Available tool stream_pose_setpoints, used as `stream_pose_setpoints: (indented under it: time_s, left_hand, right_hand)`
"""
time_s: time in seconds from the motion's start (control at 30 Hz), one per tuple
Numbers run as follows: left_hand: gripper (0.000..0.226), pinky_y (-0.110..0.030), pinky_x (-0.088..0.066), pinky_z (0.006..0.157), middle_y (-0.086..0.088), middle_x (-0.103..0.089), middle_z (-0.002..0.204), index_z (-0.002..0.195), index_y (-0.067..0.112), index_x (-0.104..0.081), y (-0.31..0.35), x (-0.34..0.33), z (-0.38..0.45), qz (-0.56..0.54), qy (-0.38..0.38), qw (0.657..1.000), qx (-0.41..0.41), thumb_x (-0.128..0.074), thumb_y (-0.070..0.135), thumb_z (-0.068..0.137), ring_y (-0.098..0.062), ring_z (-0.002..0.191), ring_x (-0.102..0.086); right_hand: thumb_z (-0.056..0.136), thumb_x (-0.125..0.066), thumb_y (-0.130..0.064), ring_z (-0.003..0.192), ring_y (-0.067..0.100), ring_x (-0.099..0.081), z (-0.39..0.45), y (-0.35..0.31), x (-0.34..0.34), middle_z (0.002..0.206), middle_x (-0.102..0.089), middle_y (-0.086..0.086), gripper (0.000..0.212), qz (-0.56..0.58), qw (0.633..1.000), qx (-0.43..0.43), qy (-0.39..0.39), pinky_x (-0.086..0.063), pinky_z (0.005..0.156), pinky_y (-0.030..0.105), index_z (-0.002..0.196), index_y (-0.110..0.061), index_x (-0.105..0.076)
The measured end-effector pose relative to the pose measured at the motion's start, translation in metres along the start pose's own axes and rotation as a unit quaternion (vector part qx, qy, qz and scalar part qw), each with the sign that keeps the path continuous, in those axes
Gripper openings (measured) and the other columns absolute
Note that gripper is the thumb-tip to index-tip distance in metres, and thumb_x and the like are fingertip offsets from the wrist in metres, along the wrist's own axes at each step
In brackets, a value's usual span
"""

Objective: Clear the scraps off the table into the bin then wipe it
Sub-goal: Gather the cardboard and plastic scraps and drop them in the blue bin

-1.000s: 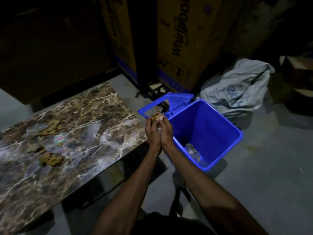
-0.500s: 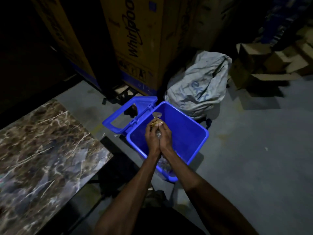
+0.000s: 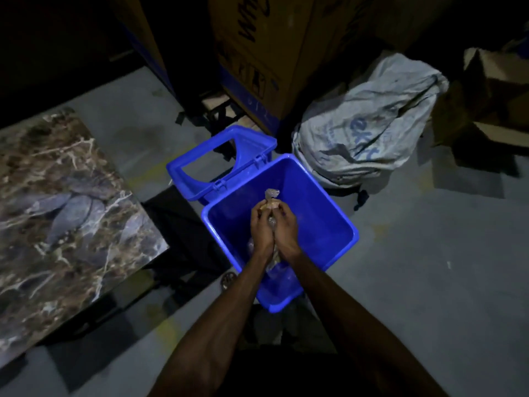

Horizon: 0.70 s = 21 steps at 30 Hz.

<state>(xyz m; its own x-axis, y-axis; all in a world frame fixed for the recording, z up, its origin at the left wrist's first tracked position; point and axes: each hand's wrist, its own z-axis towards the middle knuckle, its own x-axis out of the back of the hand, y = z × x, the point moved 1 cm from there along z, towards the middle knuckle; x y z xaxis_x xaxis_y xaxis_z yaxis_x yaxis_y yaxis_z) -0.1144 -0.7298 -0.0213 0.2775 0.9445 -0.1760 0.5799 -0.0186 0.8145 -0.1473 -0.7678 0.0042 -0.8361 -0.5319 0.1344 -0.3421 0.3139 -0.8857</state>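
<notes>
Both hands are held together over the open bin (image 3: 320,196), heel to heel, fingers curled inward. The left hand (image 3: 262,227) and the right hand (image 3: 286,229) jointly clamp a small bundle of scraps (image 3: 269,206): tan pieces show at the fingertips, and a crumpled clear wrapper (image 3: 271,194) sticks up just above them. More clear plastic shows in the gap between the palms. The scraps are therefore above the bin's interior, gripped by both hands, not on the worktop.

The bin is blue, rectangular and stands on the grey floor (image 3: 429,282), just off the worktop's right edge. Its lid (image 3: 220,164) is a hinged frame with an open centre, swung back and hanging on the side toward the boxes. Some clear material lies at the bottom of the bin below the wrists; what it is cannot be told in the dim light.

The worktop (image 3: 65,213) has a brown and grey marbled surface. Only its right-hand portion is in view, at the left of the scene; a near right corner points toward the bin.

Behind the bin stand tall cardboard boxes (image 3: 257,53) with blue bands at the base. A grey-white sack (image 3: 369,124) with blue lettering slumps on the floor just beside the bin's far right corner. Flattened cardboard (image 3: 492,90) lies further right, well apart from the bin.
</notes>
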Motion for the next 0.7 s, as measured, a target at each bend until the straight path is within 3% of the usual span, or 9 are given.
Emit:
stream_pose_setpoints:
  time_s: [0.07,0.2,0.27,0.33,0.4,0.47,0.53,0.63,0.7]
  left_hand:
    - [0.017,-0.02,-0.051,0.089,-0.004,-0.071,0.109,0.117,0.008,-0.064,-0.013,-0.004,0.01,-0.002,0.028,0.999,0.027,-0.056,0.007,0.102,-0.009,0.095,-0.067]
    - [0.014,-0.034,-0.053,0.093,-0.005,-0.069,0.102,0.104,0.018,-0.069,-0.054,-0.003,0.04,-0.034,0.09,0.989,0.108,-0.062,0.026,0.095,-0.019,0.093,-0.064]
    - [0.018,-0.04,-0.052,0.086,-0.004,-0.067,0.089,0.089,0.024,-0.071,-0.083,0.0,0.052,-0.042,0.122,0.982,0.142,-0.067,0.04,0.082,-0.022,0.088,-0.061]
    - [0.016,-0.033,-0.049,0.076,0.002,-0.068,0.08,0.088,0.023,-0.07,-0.089,-0.005,0.049,-0.045,0.156,0.972,0.17,-0.066,0.038,0.086,-0.019,0.082,-0.063]
    - [0.012,-0.027,-0.045,0.068,0.013,-0.068,0.077,0.094,0.023,-0.066,-0.091,-0.012,0.043,-0.043,0.183,0.967,0.172,-0.057,0.025,0.1,0.001,0.068,-0.065]
    - [0.018,-0.018,-0.046,0.065,0.016,-0.067,0.09,0.112,0.018,-0.066,-0.1,-0.013,0.04,-0.027,0.206,0.963,0.171,-0.05,0.016,0.104,0.013,0.065,-0.062]
    - [0.026,-0.011,-0.047,0.066,0.015,-0.066,0.098,0.125,0.013,-0.065,-0.108,-0.011,0.037,-0.024,0.223,0.959,0.173,-0.051,0.013,0.103,0.008,0.079,-0.062]
    - [0.022,-0.019,-0.044,0.073,0.014,-0.068,0.099,0.12,0.014,-0.067,-0.109,-0.011,0.027,-0.026,0.242,0.954,0.177,-0.054,0.014,0.102,-0.001,0.089,-0.061]
    - [0.02,-0.021,-0.044,0.076,0.012,-0.068,0.098,0.117,0.014,-0.067,-0.109,-0.01,0.02,-0.026,0.246,0.954,0.17,-0.054,0.013,0.102,-0.005,0.091,-0.059]
  right_hand:
    - [0.104,-0.056,-0.009,0.088,-0.002,-0.069,0.021,0.018,0.009,0.1,-0.075,-0.005,0.016,-0.015,0.999,-0.034,-0.022,-0.053,0.086,0.019,0.105,-0.015,-0.071]
    - [0.099,-0.058,-0.014,0.099,0.022,-0.064,0.07,0.074,0.028,0.107,-0.071,0.01,0.016,-0.036,0.991,-0.11,-0.07,-0.051,0.095,0.04,0.108,-0.011,-0.071]
    - [0.098,-0.06,-0.023,0.099,0.024,-0.063,0.086,0.098,0.043,0.105,-0.071,0.01,0.017,-0.042,0.982,-0.159,-0.092,-0.051,0.095,0.041,0.105,-0.014,-0.072]
    - [0.105,-0.056,-0.024,0.102,0.027,-0.065,0.098,0.109,0.057,0.105,-0.073,0.011,0.023,-0.025,0.972,-0.209,-0.107,-0.053,0.096,0.043,0.109,-0.01,-0.074]
    - [0.106,-0.053,-0.028,0.099,0.03,-0.07,0.107,0.115,0.07,0.107,-0.076,0.014,0.034,0.01,0.958,-0.263,-0.113,-0.059,0.086,0.039,0.118,-0.004,-0.073]
    - [0.108,-0.05,-0.031,0.084,0.022,-0.074,0.116,0.121,0.081,0.095,-0.079,0.007,0.034,0.016,0.947,-0.293,-0.133,-0.061,0.068,0.029,0.113,-0.008,-0.075]
    - [0.11,-0.046,-0.027,0.072,0.011,-0.073,0.124,0.122,0.088,0.082,-0.078,-0.005,0.029,0.024,0.946,-0.29,-0.143,-0.057,0.06,0.021,0.107,-0.015,-0.072]
    - [0.11,-0.048,-0.023,0.074,0.007,-0.069,0.134,0.126,0.096,0.081,-0.073,-0.013,0.025,-0.004,0.953,-0.273,-0.132,-0.053,0.062,0.019,0.116,-0.014,-0.07]
    - [0.109,-0.052,-0.025,0.078,0.01,-0.066,0.138,0.125,0.1,0.078,-0.071,-0.017,0.022,-0.032,0.955,-0.262,-0.139,-0.052,0.068,0.022,0.112,-0.015,-0.072]
